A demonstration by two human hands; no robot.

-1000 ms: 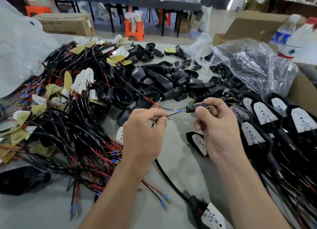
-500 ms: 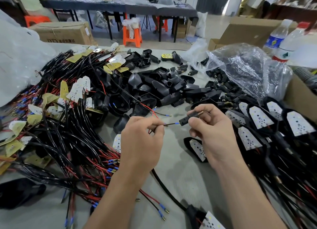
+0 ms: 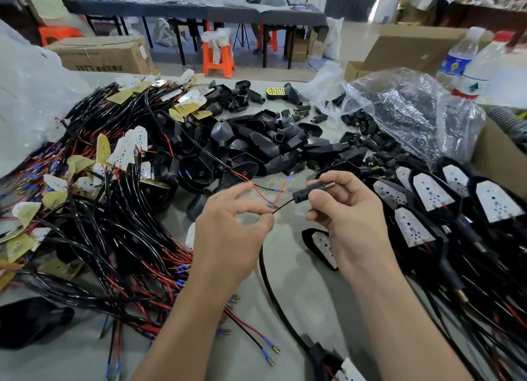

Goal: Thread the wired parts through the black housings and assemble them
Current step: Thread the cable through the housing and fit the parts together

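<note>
My right hand (image 3: 346,218) grips a small black tube housing (image 3: 306,194) with a threaded brass end, held above the middle of the table. My left hand (image 3: 232,229) pinches a thin black wire (image 3: 283,206) that runs into the housing's left end. Its red partner wire (image 3: 278,194) with a blue crimp sticks up free beside it. The black cable (image 3: 266,278) from these wires drops down between my hands to a housing with a white LED board (image 3: 342,366) at the bottom edge.
A tangle of wired LED boards (image 3: 114,209) fills the left. Loose black housings (image 3: 256,146) are heaped in the centre, assembled units (image 3: 427,198) lie on the right beside a clear plastic bag (image 3: 405,109) and water bottles (image 3: 473,67). Cardboard boxes stand behind.
The black wire has gone into the tube housing's left end, so its blue crimp no longer shows. The red wire now stands loose above my left fingers.
</note>
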